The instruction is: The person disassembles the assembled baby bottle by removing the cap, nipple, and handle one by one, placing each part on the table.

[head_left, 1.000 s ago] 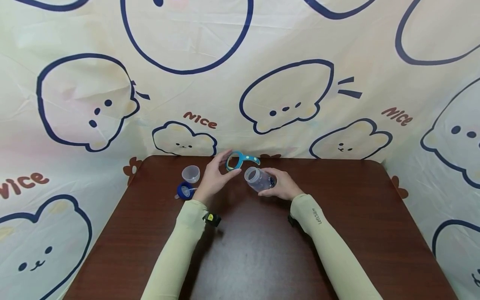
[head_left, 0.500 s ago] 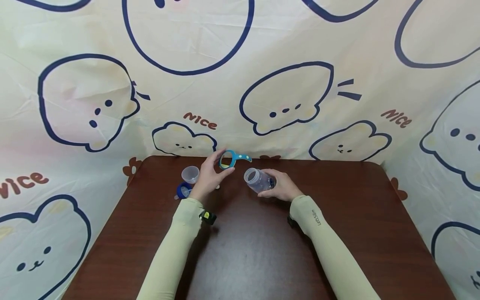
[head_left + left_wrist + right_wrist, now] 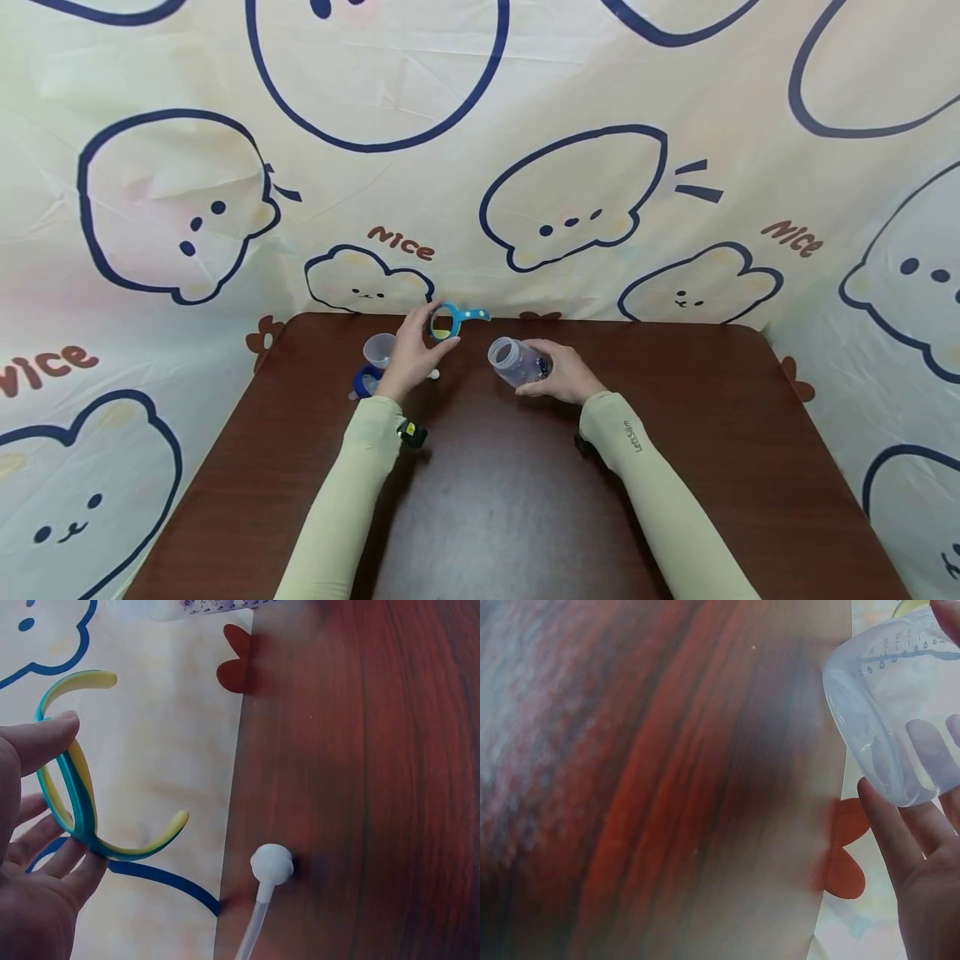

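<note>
My left hand (image 3: 414, 350) holds a teal and yellow handle ring (image 3: 450, 320) above the far edge of the brown table (image 3: 525, 483); in the left wrist view the thumb and fingers pinch the handle ring (image 3: 71, 799). My right hand (image 3: 564, 371) grips a clear plastic bottle (image 3: 516, 360), tilted with its open mouth toward the left. The right wrist view shows the bottle (image 3: 896, 712) with my fingers (image 3: 900, 847) curled under it.
A clear cap (image 3: 379, 348) and a blue screw ring (image 3: 367, 382) sit on the table left of my left hand. A white straw with a round tip (image 3: 270, 866) lies below the handle ring. A cartoon-print cloth (image 3: 480, 150) hangs behind the table.
My left hand has carried the handle ring leftward and a little farther away from the bottle. The right hand and bottle have stayed still.
</note>
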### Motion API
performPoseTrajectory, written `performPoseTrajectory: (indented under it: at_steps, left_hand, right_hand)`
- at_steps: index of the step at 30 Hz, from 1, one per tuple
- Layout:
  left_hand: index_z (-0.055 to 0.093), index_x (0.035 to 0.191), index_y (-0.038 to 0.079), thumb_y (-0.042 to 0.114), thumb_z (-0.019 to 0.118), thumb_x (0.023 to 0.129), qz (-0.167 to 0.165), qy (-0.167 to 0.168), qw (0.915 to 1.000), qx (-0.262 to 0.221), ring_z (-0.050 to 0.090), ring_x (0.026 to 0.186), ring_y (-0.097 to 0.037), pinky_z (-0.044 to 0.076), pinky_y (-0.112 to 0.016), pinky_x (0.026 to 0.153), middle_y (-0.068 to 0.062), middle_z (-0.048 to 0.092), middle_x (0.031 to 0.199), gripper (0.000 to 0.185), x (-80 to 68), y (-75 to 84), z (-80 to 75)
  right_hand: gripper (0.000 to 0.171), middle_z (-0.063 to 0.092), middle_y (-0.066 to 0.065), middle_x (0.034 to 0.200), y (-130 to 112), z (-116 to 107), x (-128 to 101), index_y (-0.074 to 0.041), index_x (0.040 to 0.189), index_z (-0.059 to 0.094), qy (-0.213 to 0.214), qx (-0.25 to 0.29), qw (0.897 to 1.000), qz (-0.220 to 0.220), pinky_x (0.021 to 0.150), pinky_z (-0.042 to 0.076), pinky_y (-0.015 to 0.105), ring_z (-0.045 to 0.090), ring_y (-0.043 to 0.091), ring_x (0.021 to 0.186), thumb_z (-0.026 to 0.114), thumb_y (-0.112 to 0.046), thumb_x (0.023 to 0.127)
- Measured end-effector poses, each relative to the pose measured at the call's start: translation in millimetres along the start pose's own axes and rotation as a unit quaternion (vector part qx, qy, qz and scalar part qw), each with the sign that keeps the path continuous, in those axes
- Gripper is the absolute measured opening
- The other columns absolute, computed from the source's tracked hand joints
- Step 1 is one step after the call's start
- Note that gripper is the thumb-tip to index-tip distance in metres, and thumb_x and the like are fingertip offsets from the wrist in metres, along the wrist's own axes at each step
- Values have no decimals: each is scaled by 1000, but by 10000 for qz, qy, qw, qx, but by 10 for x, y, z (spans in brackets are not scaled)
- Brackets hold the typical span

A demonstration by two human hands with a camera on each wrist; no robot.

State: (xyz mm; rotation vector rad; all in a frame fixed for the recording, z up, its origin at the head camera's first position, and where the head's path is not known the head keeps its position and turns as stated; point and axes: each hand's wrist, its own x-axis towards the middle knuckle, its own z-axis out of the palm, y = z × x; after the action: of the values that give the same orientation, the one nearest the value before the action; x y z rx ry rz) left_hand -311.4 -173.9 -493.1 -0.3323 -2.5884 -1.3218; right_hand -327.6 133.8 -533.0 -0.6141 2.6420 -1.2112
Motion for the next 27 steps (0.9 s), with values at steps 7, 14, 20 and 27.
performPoseTrajectory:
  at_steps: [7, 14, 20, 27]
  left_hand:
    - [42, 157, 12, 25, 80, 93, 30, -40, 9995, 326, 51, 132, -34, 48, -55, 110, -17, 49, 147, 75, 1, -75, 36]
    - [45, 156, 19, 27, 80, 93, -18, -103, 9990, 443, 54, 128, -35, 54, -54, 102, -14, 47, 142, 72, 2, -101, 88]
    - [45, 155, 16, 23, 81, 92, -114, -106, 9987, 478, 53, 131, -39, 54, -54, 103, -14, 47, 142, 73, -1, -141, 108]
    - [44, 155, 17, 22, 81, 92, -151, -102, 9983, 560, 56, 129, -40, 52, -55, 105, -16, 46, 146, 73, 25, -167, 147]
  right_hand:
    - [89, 62, 3, 141, 7, 4, 4, -23, 146, 57, 8, -29, 10000, -33, 110, 48, 54, 57, 27, 127, 98, -41, 69]
    - [89, 62, 3, 141, 16, 20, 1, -23, 146, 57, 61, 26, 10000, -68, 110, 48, 54, 57, 27, 126, 98, -39, 68]
    - [89, 62, 1, 142, 37, 45, 0, -25, 147, 56, 11, -24, 10000, -82, 110, 48, 52, 57, 25, 126, 98, -40, 69]
    - [88, 62, 2, 142, 2, 7, -8, -23, 147, 56, 18, -28, 9999, -158, 109, 48, 52, 57, 25, 126, 98, -38, 70]
